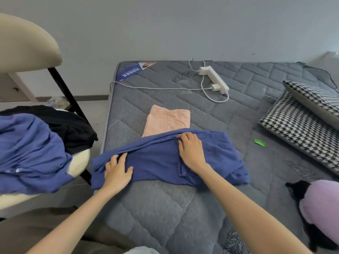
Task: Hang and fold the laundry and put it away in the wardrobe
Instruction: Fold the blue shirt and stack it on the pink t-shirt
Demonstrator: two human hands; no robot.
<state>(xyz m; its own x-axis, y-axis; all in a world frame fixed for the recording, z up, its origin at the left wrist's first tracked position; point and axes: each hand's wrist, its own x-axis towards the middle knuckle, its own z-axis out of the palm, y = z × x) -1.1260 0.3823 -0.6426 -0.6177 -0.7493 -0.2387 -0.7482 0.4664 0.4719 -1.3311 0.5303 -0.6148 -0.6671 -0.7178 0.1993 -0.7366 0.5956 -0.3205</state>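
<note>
A blue garment point(157, 160) lies spread across the grey mattress point(165, 213), partly folded along its far edge. My left hand point(117, 169) rests flat on its left part, fingers spread. My right hand point(191, 149) presses flat on the fold near the garment's upper middle. A folded peach garment point(168, 120) lies just beyond, its near end tucked under the blue cloth. More laundry is piled on a chair at the left: another blue garment point(31, 153) on top of a black one point(73, 125).
A white power strip point(214, 79) with its cables lies at the mattress's far side. Two houndstooth pillows point(300, 129) are stacked at the right. A small green object point(259, 143) lies near them. Purple cloth point(321, 208) over black cloth sits at the near right. A beige chair back point(25, 44) rises at left.
</note>
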